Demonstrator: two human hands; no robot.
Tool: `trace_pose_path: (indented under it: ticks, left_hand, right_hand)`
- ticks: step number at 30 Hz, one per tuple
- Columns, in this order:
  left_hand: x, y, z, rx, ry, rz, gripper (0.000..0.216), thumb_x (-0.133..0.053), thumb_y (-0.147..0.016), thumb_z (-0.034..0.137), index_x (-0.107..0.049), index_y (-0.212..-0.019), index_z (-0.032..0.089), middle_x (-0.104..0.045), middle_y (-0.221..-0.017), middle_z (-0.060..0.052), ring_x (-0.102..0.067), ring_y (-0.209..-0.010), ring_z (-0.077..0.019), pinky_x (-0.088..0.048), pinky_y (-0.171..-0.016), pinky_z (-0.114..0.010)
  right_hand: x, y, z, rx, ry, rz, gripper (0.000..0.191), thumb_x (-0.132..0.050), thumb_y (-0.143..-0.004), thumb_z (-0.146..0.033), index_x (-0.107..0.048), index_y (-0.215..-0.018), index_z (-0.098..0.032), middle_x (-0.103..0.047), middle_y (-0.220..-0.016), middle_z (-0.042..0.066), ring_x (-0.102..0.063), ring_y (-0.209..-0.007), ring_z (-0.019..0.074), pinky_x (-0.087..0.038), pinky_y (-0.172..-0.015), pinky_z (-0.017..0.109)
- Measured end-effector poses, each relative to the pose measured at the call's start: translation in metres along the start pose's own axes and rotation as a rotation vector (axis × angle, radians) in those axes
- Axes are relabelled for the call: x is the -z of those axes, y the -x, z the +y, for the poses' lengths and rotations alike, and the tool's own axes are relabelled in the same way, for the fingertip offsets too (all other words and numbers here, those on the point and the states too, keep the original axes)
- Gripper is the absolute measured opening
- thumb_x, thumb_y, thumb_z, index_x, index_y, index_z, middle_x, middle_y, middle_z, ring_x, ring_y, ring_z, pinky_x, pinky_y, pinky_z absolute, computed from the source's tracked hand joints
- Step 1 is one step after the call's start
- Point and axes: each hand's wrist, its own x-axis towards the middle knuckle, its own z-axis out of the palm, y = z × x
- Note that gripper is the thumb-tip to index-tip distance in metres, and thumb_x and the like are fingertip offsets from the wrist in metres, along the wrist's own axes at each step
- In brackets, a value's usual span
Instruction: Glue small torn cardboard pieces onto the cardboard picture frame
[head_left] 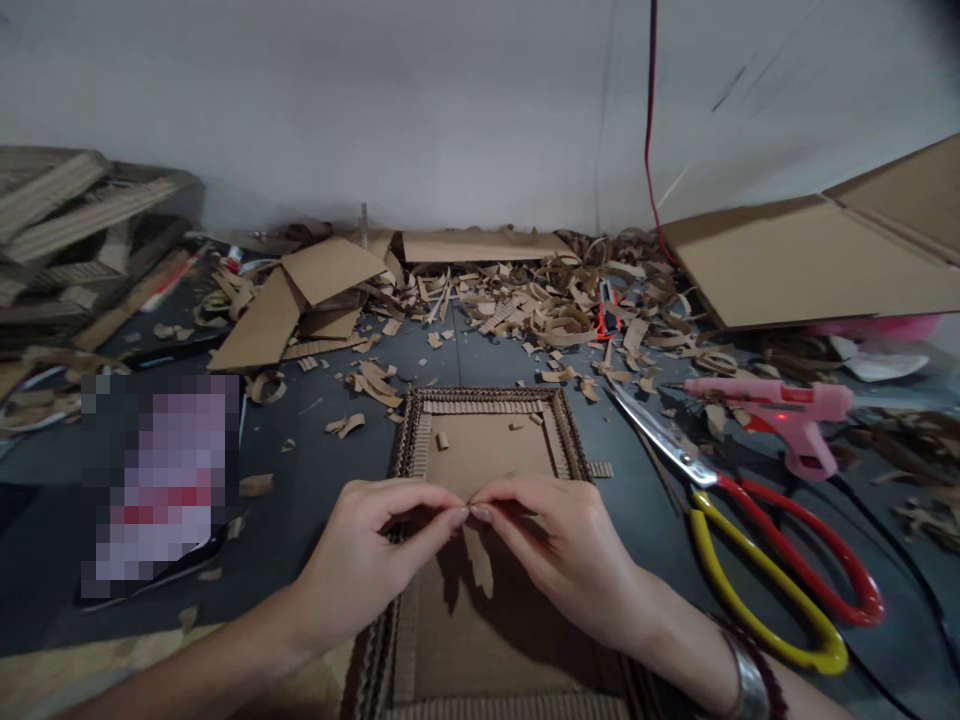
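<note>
Fingertips [454, 516] of both hands are pressing together at bottom centre, curled into a pinch around something too thin to make out. Stacked corrugated strips [67, 220] are sitting at the upper left, and a pixelated object [157, 480] is lying at centre left. The left hand [367, 560] is hovering over a corrugated cardboard frame [480, 407], which is lying flat at bottom centre beneath both hands. Cardboard scraps [540, 310] are lying heaped along the wall at top centre. The right hand [555, 560] is hovering beside the frame's right edge, with a metal bangle [750, 685] on its wrist. Red-and-yellow-handled scissors [652, 430] are lying at lower right, just below a pink hot glue gun [772, 405], while a cardboard sheet [810, 260] is resting at the upper right.
</note>
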Motion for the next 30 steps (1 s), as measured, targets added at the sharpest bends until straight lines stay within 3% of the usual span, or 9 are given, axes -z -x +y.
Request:
trace_pose_path:
  ticks: [4,9,16,20,30]
  left_hand:
    - [0.0008,0.0006,-0.0006,-0.035,-0.007,0.017,0.010,-0.059,-0.074,0.016,-0.067,-0.069,0.018,-0.070,-0.062,0.002,-0.062,-0.051,-0.0106,-0.046,-0.049,-0.016]
    - [0.0016,0.0008,0.0011,-0.071,0.011,0.051,0.010,-0.059,-0.073,0.013,-0.066,-0.068,0.018,-0.070,-0.061,0.002,-0.063,-0.052,-0.0100,-0.047,-0.051,-0.014]
    - [-0.0011,0.0025,-0.0016,-0.153,0.038,0.053,0.011,-0.060,-0.072,0.009,-0.067,-0.069,0.017,-0.070,-0.065,0.000,-0.065,-0.056,-0.0107,-0.049,-0.056,-0.015]
    - [-0.0017,0.0030,-0.0021,-0.176,0.041,0.072,0.010,-0.061,-0.071,0.008,-0.068,-0.068,0.016,-0.071,-0.064,0.000,-0.065,-0.057,-0.0103,-0.049,-0.057,-0.014]
    - [-0.0003,-0.0011,0.0017,-0.058,0.073,0.037,0.011,-0.062,-0.069,0.007,-0.069,-0.068,0.016,-0.070,-0.062,0.003,-0.062,-0.052,-0.0069,-0.045,-0.052,-0.011]
  right_hand:
    - [0.0018,-0.0023,-0.0028,-0.118,-0.100,-0.039,0.013,-0.050,-0.083,-0.021,-0.062,-0.080,-0.018,-0.065,-0.068,0.000,-0.057,-0.059,0.0093,-0.043,-0.056,0.018]
    - [0.0025,-0.0023,-0.0040,-0.245,-0.169,-0.137,0.033,-0.037,-0.089,-0.033,-0.056,-0.069,-0.016,-0.054,-0.058,-0.001,-0.048,-0.053,0.0087,-0.038,-0.050,0.019]
    - [0.0039,-0.0042,-0.0060,-0.293,-0.261,-0.240,0.029,-0.038,-0.089,-0.033,-0.054,-0.072,-0.016,-0.050,-0.059,-0.003,-0.045,-0.055,0.0085,-0.036,-0.051,0.019]
    - [0.0033,-0.0052,-0.0051,-0.290,-0.260,-0.228,0.025,-0.041,-0.088,-0.029,-0.056,-0.073,-0.016,-0.051,-0.060,-0.003,-0.045,-0.056,0.0084,-0.035,-0.052,0.018]
    - [0.0030,-0.0024,-0.0045,-0.276,-0.225,-0.196,0.020,-0.044,-0.086,-0.026,-0.058,-0.074,-0.016,-0.054,-0.061,-0.003,-0.048,-0.056,0.0083,-0.036,-0.052,0.018]
